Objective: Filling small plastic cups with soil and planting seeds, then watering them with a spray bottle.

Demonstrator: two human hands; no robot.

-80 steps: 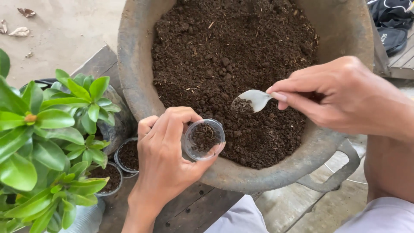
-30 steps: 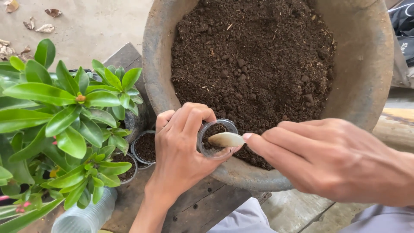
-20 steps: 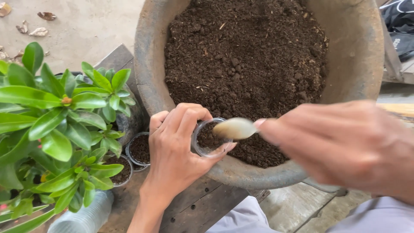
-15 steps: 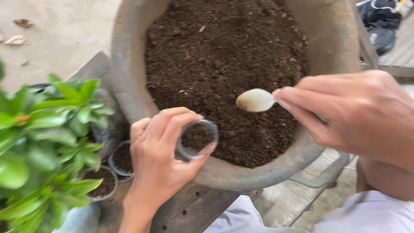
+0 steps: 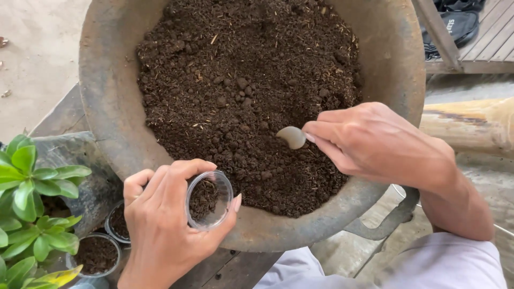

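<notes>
My left hand (image 5: 166,225) grips a small clear plastic cup (image 5: 210,199) partly filled with dark soil, held tilted over the near rim of a large round basin (image 5: 107,101). My right hand (image 5: 375,142) holds a small pale spoon (image 5: 292,137), bowl pointing left, just above the dark potting soil (image 5: 246,85) that fills the basin. The spoon looks empty. The cup and the spoon are apart, the spoon up and to the right of the cup.
Two more small clear cups with soil (image 5: 96,256) stand at the lower left beside a leafy green plant (image 5: 27,214) in a dark bag. A wooden plank (image 5: 471,126) lies at the right, dark sandals (image 5: 455,24) at the top right.
My right hand tipped the spoon over the cup, then drew it back to the right and down onto the soil in the basin. My left hand kept holding the cup at the rim.
</notes>
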